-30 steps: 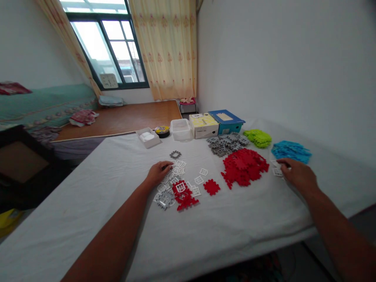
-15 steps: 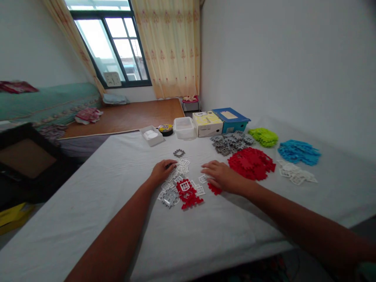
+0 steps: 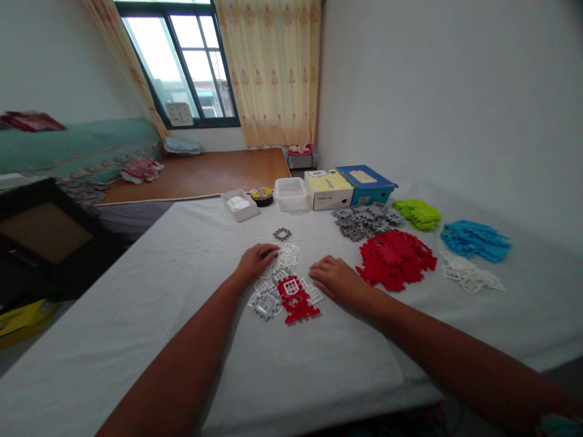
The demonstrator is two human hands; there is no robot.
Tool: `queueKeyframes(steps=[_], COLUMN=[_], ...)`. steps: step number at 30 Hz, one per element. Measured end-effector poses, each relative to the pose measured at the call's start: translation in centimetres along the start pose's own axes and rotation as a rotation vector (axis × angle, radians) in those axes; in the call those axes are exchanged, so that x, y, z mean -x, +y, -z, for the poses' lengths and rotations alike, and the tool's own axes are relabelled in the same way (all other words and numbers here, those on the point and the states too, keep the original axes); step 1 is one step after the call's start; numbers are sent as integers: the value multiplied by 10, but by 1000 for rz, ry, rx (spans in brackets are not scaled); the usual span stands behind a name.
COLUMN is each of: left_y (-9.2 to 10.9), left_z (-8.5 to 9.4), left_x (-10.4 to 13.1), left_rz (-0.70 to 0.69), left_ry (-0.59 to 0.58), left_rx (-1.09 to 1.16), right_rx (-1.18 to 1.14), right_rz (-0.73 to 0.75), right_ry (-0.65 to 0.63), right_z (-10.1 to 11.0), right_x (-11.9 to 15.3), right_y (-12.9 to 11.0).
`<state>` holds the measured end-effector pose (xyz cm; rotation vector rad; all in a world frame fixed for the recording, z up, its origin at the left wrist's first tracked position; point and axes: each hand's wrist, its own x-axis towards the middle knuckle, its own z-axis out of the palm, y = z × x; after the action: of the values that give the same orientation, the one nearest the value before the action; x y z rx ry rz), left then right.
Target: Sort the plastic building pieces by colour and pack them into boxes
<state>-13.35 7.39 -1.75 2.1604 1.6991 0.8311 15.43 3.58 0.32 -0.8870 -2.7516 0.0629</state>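
Fingers of the left hand curled beside the white lattice pieces, any grip impossible to tell, while the right hand lay palm-down, loosely open, just right of the small red cluster on the white cloth.

The right hand, away from the white pile at right a second ago, now covers the single red piece.

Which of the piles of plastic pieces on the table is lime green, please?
The pile at the back right, between the grey pile and the blue pile; only it is lime green.
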Motion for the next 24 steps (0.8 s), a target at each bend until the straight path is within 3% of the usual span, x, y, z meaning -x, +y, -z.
queueKeyframes(steps=[5,24], left_y=[0,-3], left_z=[0,-1], left_x=[1,-1], left_rz=[-17,-35], left_ry=[-5,-2], left_rx=[-30,-51], right_rx=[-10,39], right_rz=[-21,-159], right_ry=[-14,20], right_z=[1,1], right_x=[7,11], right_y=[10,14])
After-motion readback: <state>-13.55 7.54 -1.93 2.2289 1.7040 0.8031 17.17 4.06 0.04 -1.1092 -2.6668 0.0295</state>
